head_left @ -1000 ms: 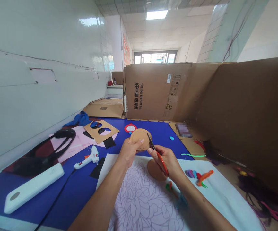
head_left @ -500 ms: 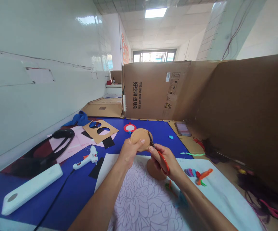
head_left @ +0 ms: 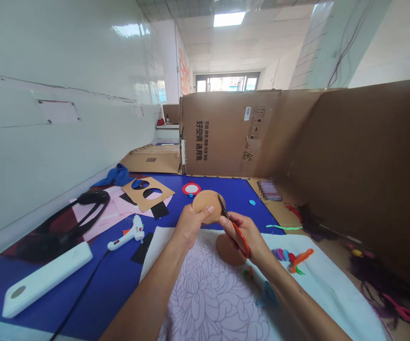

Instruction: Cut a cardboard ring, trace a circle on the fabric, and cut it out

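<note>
Sheet [head_left: 198, 293] near, brown oval [head_left: 227, 251] on it. Right hand [head_left: 249, 232] curls round scissors [head_left: 240, 236], blades at right edge of disc [head_left: 204, 200]. Left hand [head_left: 191, 223] pinches disc near sheet's far edge, thumb on top. Red ring [head_left: 183, 189] beyond; box [head_left: 226, 132] far.

Blue tabletop [head_left: 235, 190] is leaving a lane past brown disc [head_left: 202, 201], between red-rimmed disc [head_left: 191, 189] and blue lump [head_left: 252, 202]; cardboard wall [head_left: 226, 132] is blocking ahead, glue gun [head_left: 127, 236] left, orange piece [head_left: 302, 259] right.
</note>
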The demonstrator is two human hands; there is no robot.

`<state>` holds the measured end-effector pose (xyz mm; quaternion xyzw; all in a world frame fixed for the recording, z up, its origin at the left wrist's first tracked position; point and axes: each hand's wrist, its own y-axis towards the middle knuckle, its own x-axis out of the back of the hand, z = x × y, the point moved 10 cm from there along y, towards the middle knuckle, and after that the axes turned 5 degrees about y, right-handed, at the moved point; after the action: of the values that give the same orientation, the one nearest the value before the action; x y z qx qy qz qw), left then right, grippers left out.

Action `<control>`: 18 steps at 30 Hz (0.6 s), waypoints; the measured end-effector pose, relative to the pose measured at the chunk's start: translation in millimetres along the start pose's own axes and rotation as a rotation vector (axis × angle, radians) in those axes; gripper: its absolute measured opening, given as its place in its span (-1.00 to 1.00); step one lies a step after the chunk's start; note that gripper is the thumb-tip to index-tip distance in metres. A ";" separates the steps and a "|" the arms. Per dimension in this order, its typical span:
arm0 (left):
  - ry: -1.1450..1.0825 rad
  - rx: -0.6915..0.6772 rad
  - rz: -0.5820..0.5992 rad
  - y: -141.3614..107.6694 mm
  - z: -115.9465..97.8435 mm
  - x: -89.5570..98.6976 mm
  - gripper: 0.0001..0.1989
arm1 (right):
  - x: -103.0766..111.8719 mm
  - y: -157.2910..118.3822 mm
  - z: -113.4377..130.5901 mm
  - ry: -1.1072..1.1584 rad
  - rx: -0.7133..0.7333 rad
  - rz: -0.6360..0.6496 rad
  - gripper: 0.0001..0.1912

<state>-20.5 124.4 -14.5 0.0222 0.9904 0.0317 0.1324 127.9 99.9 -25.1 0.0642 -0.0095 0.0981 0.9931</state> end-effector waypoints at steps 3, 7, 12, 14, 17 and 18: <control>-0.004 0.004 0.008 0.1 -0.4 -0.7 -0.50 | 0.8 0.6 -0.4 -0.010 0.004 -0.001 -0.44; -0.012 0.011 0.020 0.1 -1.1 -2.0 -0.50 | 3.0 0.5 0.2 -0.024 0.004 -0.016 -0.42; -0.013 0.014 0.029 0.0 -1.7 -2.8 -0.46 | 4.6 -0.1 1.0 -0.025 0.007 -0.023 -0.41; -0.012 0.016 0.029 0.2 -1.1 -2.5 -0.46 | 5.1 0.3 0.3 -0.027 0.007 -0.024 -0.41; -0.016 0.010 0.019 0.9 -0.8 -0.7 -0.47 | 6.4 1.4 -2.0 -0.027 0.003 -0.027 -0.40; -0.014 0.007 0.018 1.2 -0.9 -0.3 -0.48 | 6.7 1.8 -2.6 -0.027 0.004 -0.026 -0.40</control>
<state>-20.4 125.6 -13.4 0.0319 0.9893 0.0294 0.1390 134.1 103.3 -27.2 0.0675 -0.0217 0.0843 0.9939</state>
